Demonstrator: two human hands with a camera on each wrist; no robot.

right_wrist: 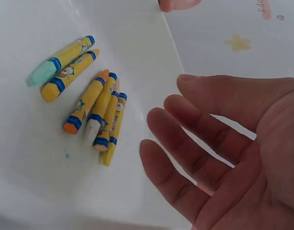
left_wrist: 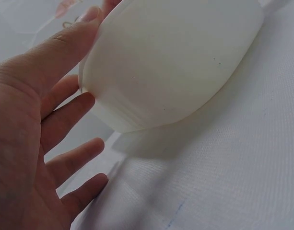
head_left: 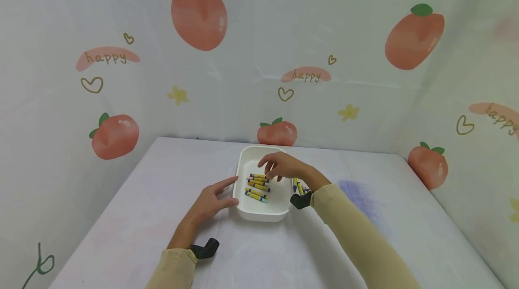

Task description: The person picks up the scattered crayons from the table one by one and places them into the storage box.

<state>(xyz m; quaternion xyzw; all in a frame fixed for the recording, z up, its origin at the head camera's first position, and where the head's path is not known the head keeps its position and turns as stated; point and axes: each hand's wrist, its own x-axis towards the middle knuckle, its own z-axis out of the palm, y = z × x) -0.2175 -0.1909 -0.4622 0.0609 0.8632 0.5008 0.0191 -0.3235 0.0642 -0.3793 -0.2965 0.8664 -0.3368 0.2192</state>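
Note:
A white plastic tray stands on the table, and several crayons in yellow-and-blue wrappers lie in it. Among them, in the right wrist view, are a mint green crayon and an orange-tipped crayon. My left hand touches the tray's left side with fingers spread; in the left wrist view its thumb and fingertips are at the tray wall. Over the tray hovers my right hand, fingers loosely bent, nothing between them. The right wrist view shows its fingertips apart from the crayons.
More crayons lie on the table just right of the tray, partly behind the right wrist. The white table cover carries a purple smudge at the right. A printed fruit curtain hangs close behind the table's back edge.

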